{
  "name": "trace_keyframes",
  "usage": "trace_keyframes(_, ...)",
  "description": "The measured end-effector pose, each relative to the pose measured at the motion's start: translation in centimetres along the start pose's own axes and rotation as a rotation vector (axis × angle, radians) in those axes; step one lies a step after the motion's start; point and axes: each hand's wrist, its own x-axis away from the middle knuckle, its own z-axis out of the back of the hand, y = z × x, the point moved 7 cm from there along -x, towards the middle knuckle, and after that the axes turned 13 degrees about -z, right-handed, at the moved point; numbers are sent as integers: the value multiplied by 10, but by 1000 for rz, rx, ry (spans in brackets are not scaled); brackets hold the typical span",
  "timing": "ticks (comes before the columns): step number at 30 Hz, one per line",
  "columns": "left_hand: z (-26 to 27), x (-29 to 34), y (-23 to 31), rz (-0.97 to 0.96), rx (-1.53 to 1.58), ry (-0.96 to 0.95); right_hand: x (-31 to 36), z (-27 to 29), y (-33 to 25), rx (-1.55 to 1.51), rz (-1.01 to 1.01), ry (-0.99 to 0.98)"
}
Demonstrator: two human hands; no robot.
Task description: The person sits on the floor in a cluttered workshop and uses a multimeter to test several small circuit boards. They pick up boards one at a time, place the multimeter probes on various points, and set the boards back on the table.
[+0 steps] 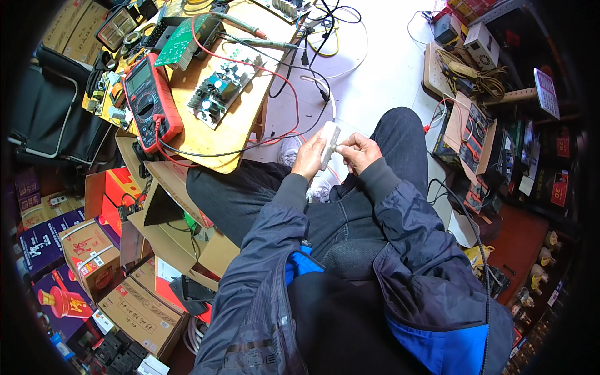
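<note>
Between my knees, my left hand (307, 157) is closed round a white power strip (329, 139), which stands nearly upright with a white cable (333, 103) leaving its far end. My right hand (361, 154) pinches at the strip's right side. Whatever is between those fingertips is too small to make out. To the left, on the wooden table (215, 150), lies a red multimeter (147, 103) with red and black leads. Beside it rests a circuit board (224, 87) with blue and black parts.
Test probes (265, 43) and a green circuit board (183, 45) lie farther back on the table. Cables hang over its right edge. Cardboard boxes (144, 306) crowd the lower left. On the right are an open carton (465, 134) and a white power supply (482, 47).
</note>
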Motion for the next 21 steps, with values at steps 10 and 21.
trace_keyframes(10,6,-2,-19,122,166,51,2,-10,-1,-68,80,-65)
trace_keyframes(21,6,-1,-14,43,2,-27,-7,-14,11,-11,-42,-96)
